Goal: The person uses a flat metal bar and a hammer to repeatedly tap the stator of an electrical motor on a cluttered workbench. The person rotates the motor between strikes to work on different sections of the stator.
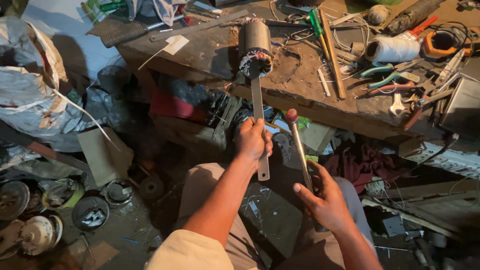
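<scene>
Left hand (253,140) is clamped round a flat metal bar (259,120) whose far end enters the bore of a motor stator (255,47) lying on its side at the near edge of the table (300,95), apparently to steady or lever it. Right hand (327,200) is closed on a red-tipped metal rod (298,145), held clear and angled up. The stator is cylindrical and grey, with windings bunched at its near end

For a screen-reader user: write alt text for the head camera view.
A seated person's left hand grips a flat metal bar pushed into a cylindrical motor stator lying on a cluttered wooden workbench, while the right hand holds a thin rod with a red tip. Pliers and a spool of white string lie on the bench.
</scene>
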